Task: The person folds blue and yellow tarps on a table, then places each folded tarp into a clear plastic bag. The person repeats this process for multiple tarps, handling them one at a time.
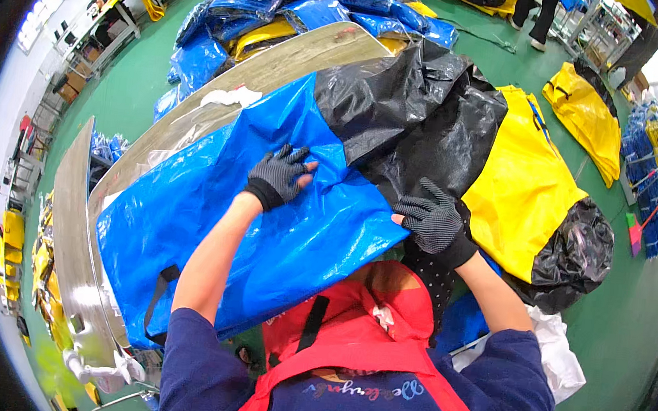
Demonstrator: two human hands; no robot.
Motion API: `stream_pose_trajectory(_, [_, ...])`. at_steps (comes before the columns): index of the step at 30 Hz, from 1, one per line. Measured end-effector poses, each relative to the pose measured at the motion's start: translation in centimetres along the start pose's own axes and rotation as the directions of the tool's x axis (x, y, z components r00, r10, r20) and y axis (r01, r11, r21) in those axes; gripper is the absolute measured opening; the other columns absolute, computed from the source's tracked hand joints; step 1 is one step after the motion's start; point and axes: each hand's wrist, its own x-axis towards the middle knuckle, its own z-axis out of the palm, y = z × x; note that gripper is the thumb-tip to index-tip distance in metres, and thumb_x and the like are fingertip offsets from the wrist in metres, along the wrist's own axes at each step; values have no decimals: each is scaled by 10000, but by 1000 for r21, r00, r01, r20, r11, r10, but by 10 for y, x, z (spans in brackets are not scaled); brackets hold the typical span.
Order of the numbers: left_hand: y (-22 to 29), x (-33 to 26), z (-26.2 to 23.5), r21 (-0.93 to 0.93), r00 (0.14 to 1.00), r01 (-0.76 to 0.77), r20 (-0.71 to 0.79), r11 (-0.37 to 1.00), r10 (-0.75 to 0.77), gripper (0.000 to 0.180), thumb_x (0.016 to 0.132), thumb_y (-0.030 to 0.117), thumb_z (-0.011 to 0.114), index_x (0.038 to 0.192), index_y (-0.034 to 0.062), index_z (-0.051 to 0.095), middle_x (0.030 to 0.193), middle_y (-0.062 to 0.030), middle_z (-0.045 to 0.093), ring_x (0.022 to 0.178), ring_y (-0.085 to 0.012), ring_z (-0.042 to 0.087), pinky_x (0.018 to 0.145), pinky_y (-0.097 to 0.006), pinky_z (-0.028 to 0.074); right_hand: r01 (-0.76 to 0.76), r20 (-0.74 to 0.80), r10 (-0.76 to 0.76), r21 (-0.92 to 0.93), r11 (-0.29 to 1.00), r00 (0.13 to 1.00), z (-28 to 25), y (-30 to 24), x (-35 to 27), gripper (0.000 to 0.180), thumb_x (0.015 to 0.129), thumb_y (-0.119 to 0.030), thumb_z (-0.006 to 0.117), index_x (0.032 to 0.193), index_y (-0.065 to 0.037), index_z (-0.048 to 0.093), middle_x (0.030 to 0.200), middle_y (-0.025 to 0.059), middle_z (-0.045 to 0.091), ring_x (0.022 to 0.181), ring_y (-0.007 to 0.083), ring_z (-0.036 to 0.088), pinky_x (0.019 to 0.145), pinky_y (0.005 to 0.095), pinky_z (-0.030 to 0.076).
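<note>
Blue bag (287, 241) looks light, soft, slippery, best held by its strap (167, 276); our left hand (280, 175) spreads wide, our right hand (433, 221) hides its hold.

Across the tabletop (339, 46) lies a broad sheet (212, 195), left hand (281, 176) on it, right hand (431, 221) at its three o'clock edge. Twelve o'clock, behind: heaped packages (319, 9). Two o'clock: a folded sack (585, 118) on the floor (514, 61).
</note>
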Motion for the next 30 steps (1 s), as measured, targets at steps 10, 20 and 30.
stream_pose_trajectory(10, [81, 108, 16, -35, 778, -545, -393, 838, 490, 539, 837, 366, 518, 1322, 134, 481, 1413, -164, 392, 1335, -377, 295, 1114, -530, 147, -6, -202, 25, 93, 996, 979, -83, -7, 88, 111, 785, -231, 643, 798, -124, 670, 785, 83, 618, 864, 249, 615, 1014, 520, 363])
stream_pose_trajectory(20, [-4, -33, 3, -218, 872, -478, -233, 851, 430, 463, 877, 291, 514, 1295, 93, 501, 1379, -177, 436, 1303, -345, 375, 1091, -449, 266, -257, 413, 226, 22, 966, 882, 75, 132, 230, 725, 751, -689, 528, 1072, -54, 667, 1096, 203, 636, 1072, 346, 580, 971, 410, 403])
stream_pose_trajectory(30, [-77, -477, -10, -762, 302, 293, 646, -577, -701, 413, 907, 230, 585, 1274, 60, 501, 1159, -129, 597, 1047, -223, 566, 914, -357, 468, -308, 492, 206, 134, 942, 846, 82, 141, 219, 557, 876, -542, 496, 908, -15, 674, 884, 192, 669, 825, 325, 640, 804, 363, 466])
